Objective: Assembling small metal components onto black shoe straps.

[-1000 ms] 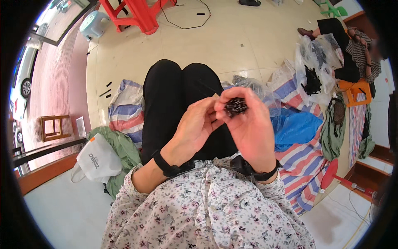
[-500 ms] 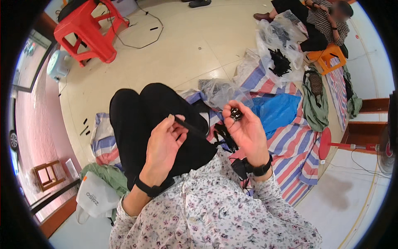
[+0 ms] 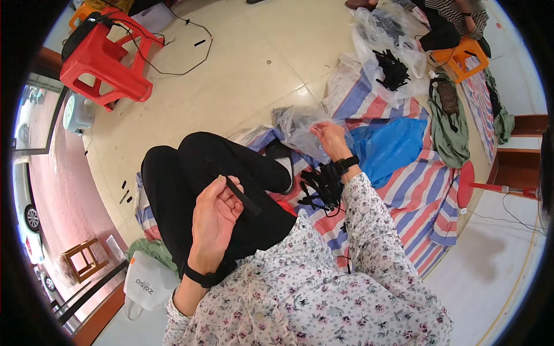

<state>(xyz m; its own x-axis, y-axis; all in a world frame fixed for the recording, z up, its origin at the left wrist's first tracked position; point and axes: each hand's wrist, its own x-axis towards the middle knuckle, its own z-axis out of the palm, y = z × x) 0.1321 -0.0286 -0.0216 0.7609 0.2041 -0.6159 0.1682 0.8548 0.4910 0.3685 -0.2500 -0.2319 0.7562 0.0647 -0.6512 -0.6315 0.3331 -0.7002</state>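
My left hand (image 3: 214,222) is closed on a thin flat black strip (image 3: 245,199), pinched between thumb and fingers above my dark trousers. My right hand (image 3: 332,140) is stretched forward over a clear plastic bag (image 3: 294,128) with small dark pieces in it. Its fingers are curled together at the bag; whatever they hold is hidden. Just below my right wrist, a heap of black strips (image 3: 314,187) lies on the striped sheet (image 3: 398,199).
Beside my right hand lies a blue plastic sheet (image 3: 389,147). Farther right, a larger clear bag holds black pieces (image 3: 392,70), near a person (image 3: 447,29) on an orange stool (image 3: 461,56). A red stool (image 3: 109,72) stands far left. A fan (image 3: 531,193) is at right.
My right hand has moved forward to the clear bag; the small dark shiny piece seen in it before no longer shows. My left hand keeps the strip, now slightly lower and tilted more steeply.
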